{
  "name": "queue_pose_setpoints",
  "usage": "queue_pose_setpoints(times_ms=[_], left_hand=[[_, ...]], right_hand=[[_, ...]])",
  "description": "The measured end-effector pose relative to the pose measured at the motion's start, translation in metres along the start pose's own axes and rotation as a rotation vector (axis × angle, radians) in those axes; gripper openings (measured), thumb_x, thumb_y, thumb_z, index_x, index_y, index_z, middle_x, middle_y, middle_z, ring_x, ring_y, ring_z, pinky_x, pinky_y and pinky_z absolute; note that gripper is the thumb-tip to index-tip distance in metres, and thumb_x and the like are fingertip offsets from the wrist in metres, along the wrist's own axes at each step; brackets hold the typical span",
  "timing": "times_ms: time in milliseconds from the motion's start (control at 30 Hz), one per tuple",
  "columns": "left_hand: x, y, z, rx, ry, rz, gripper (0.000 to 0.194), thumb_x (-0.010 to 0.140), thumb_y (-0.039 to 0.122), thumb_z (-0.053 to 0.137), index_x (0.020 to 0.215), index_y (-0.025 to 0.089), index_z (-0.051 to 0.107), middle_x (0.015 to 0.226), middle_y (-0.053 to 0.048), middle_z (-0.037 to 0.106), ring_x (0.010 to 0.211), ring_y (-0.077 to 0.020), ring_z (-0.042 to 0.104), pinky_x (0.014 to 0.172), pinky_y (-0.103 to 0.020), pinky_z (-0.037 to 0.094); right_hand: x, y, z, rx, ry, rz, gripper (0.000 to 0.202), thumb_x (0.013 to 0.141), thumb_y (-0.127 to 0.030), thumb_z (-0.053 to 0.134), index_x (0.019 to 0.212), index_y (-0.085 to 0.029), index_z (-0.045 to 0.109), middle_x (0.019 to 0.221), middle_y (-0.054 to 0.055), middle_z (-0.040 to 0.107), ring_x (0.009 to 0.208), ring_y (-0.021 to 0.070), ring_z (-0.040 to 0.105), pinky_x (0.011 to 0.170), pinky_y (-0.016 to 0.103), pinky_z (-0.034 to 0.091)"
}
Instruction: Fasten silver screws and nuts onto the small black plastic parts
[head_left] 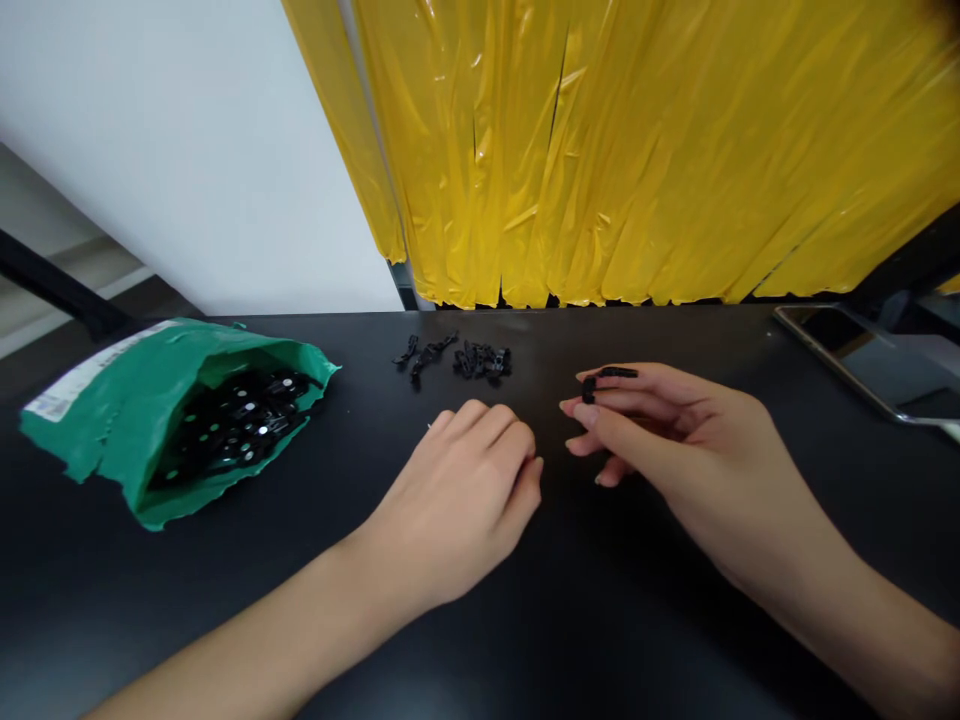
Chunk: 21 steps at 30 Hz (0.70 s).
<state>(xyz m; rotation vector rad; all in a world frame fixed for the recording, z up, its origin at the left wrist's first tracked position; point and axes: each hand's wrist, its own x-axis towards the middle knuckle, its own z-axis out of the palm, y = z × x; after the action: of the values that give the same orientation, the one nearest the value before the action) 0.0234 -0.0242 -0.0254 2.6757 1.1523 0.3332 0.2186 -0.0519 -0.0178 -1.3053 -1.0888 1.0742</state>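
The right hand (660, 430) held a small black clip (607, 378) pinched at its fingertips, just above the black surface (600, 620). The left hand (465, 490) rested knuckles-up on the surface, fingers curled under; whether its grip enclosed anything could not be told. Loose black clips (457, 358) lay beyond. A green bag (127, 420) of clips lay left.

Small-parts workbench: black table (675, 650), yellow plastic curtain (637, 150).

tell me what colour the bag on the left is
Green, with a white label at one end; the bag lies open, full of small black parts. Head view shows it.
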Motion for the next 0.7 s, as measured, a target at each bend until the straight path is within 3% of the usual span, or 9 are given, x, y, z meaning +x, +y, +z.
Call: queue_pose_setpoints(times_ms=[100,200,267,367,433,533,700], left_hand=[[0.0,-0.002,-0.005,-0.007,0.086,-0.015,0.026,0.106,0.029,0.046,0.091,0.019,0.064,0.097,-0.004,0.065,0.092,-0.0242,0.055,0.081,-0.043,0.042],[-0.001,-0.01,-0.018,-0.236,0.276,-0.138,0.024,0.107,0.03,0.049,0.094,0.02,0.067,0.094,-0.001,0.067,0.089,-0.019,0.06,0.083,-0.037,0.046],[-0.002,-0.015,-0.024,-0.405,0.34,-0.18,0.015,0.104,0.032,0.058,0.107,0.023,0.07,0.099,0.001,0.071,0.088,-0.0155,0.063,0.08,-0.032,0.048],[-0.002,-0.014,-0.026,-0.582,0.277,-0.135,0.026,0.094,0.033,0.075,0.119,0.028,0.072,0.111,0.002,0.074,0.097,-0.0142,0.066,0.083,-0.027,0.051],[-0.002,-0.011,-0.023,-0.685,0.248,-0.136,0.018,0.094,0.032,0.076,0.111,0.027,0.076,0.108,0.002,0.076,0.097,-0.0141,0.068,0.083,-0.026,0.052],[0.0,-0.006,-0.018,-0.871,0.306,-0.248,0.011,0.098,0.031,0.07,0.097,0.022,0.075,0.096,0.001,0.078,0.088,-0.0129,0.07,0.078,-0.024,0.054],[0.003,-0.011,-0.019,-1.18,0.338,-0.399,0.014,0.098,0.03,0.071,0.092,0.018,0.067,0.088,0.0,0.079,0.076,-0.009,0.069,0.068,-0.018,0.053]], right_hand=[[0.001,0.006,-0.003,-0.089,-0.012,-0.056,0.024,0.08,-0.033,0.089,0.101,-0.025,0.079,0.089,0.001,0.083,0.074,0.0186,0.082,0.053,0.016,0.062],[-0.003,0.011,0.0,-0.144,-0.014,-0.092,0.023,0.081,-0.033,0.087,0.101,-0.025,0.08,0.09,0.001,0.083,0.078,0.0198,0.082,0.058,0.021,0.064],[-0.006,0.011,0.004,-0.158,-0.033,-0.087,0.021,0.082,-0.032,0.086,0.101,-0.025,0.081,0.09,0.001,0.084,0.079,0.0199,0.081,0.063,0.025,0.065],[-0.011,0.008,0.013,-0.163,-0.109,-0.064,0.014,0.085,-0.028,0.082,0.099,-0.027,0.081,0.093,0.0,0.084,0.08,0.0188,0.08,0.072,0.029,0.066],[-0.013,0.006,0.018,-0.176,-0.17,-0.063,0.009,0.089,-0.027,0.078,0.097,-0.028,0.082,0.096,-0.001,0.084,0.085,0.0189,0.08,0.079,0.031,0.066],[-0.012,0.007,0.021,-0.233,-0.223,-0.11,0.012,0.09,-0.03,0.078,0.102,-0.029,0.081,0.099,-0.002,0.083,0.092,0.0195,0.079,0.085,0.034,0.064],[0.007,0.009,0.012,-0.741,-0.266,-0.383,0.02,0.099,-0.021,0.066,0.112,-0.029,0.078,0.11,0.0,0.079,0.1,0.024,0.07,0.093,0.046,0.056]])
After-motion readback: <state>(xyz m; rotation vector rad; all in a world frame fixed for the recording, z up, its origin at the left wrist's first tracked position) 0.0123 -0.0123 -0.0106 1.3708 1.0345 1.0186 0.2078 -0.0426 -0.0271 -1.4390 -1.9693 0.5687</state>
